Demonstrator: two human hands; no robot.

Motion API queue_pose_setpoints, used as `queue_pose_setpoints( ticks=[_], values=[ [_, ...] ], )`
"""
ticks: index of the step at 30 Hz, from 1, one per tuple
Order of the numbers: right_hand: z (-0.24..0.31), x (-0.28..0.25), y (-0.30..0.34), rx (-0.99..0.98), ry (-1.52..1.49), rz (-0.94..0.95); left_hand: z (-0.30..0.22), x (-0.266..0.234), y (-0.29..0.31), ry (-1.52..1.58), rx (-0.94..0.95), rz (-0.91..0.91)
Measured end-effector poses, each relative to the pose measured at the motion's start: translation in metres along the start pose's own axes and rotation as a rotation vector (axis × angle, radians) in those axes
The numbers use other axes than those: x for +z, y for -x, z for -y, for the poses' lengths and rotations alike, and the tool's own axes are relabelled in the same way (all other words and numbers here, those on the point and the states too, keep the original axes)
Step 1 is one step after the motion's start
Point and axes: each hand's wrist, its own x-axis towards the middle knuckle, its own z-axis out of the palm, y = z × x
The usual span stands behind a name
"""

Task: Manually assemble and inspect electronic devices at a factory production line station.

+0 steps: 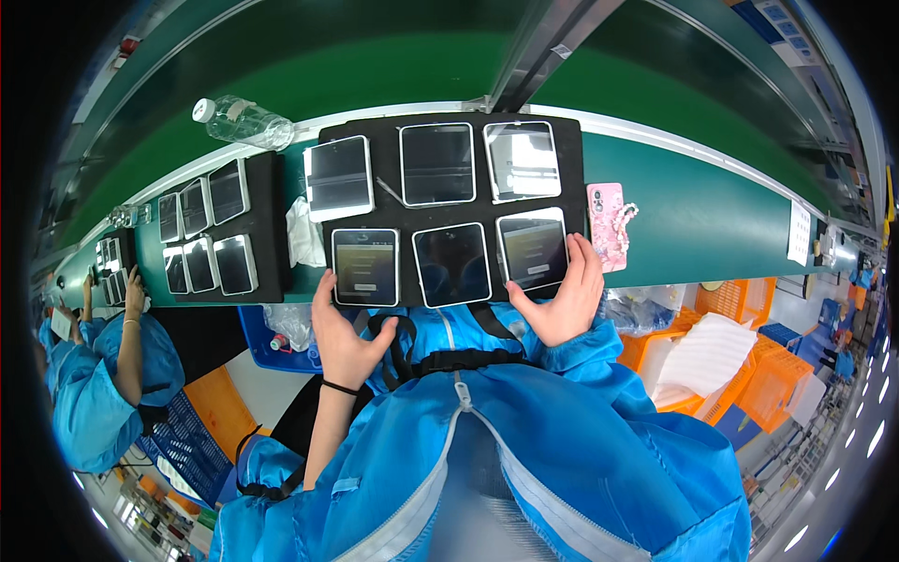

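Two rows of three white-framed tablets lie on a black foam mat in front of me. In the near row, the left tablet (366,268) and the right tablet (532,249) have lit screens; the middle tablet (452,265) is dark. My left hand (345,342) is open, its fingers along the left tablet's outer edge and its thumb spread below the lower edge. My right hand (567,307) spans the right tablet's near end, thumb at the lower left corner and fingers at the right edge. The far row holds tablets (339,178), (437,164) and a glare-covered tablet (522,161).
A pink phone (607,225) with a beaded strap lies right of the mat, white tissue (303,234) left of it. Behind stands a tipped clear bottle (243,123). Another mat (270,225) with tablets lies leftward, near a co-worker (122,375). Orange crates (782,379) are at right.
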Motion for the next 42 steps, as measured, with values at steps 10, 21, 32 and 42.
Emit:
queue_pose_setpoints(
  ticks=[10,21,32,42],
  values=[
    [0.009,0.016,-0.02,0.034,0.034,-0.091,-0.007,0.008,-0.004,0.054,-0.06,-0.061],
    [0.012,0.02,-0.028,0.136,0.05,-0.079,-0.024,-0.001,-0.018,-0.02,-0.025,-0.024],
    [0.013,0.02,-0.03,0.174,0.018,-0.077,-0.051,0.032,-0.063,-0.275,-0.082,-0.167],
    [0.009,0.023,-0.029,0.155,0.024,-0.094,-0.055,0.042,-0.067,-0.255,-0.109,-0.153]
  ],
)
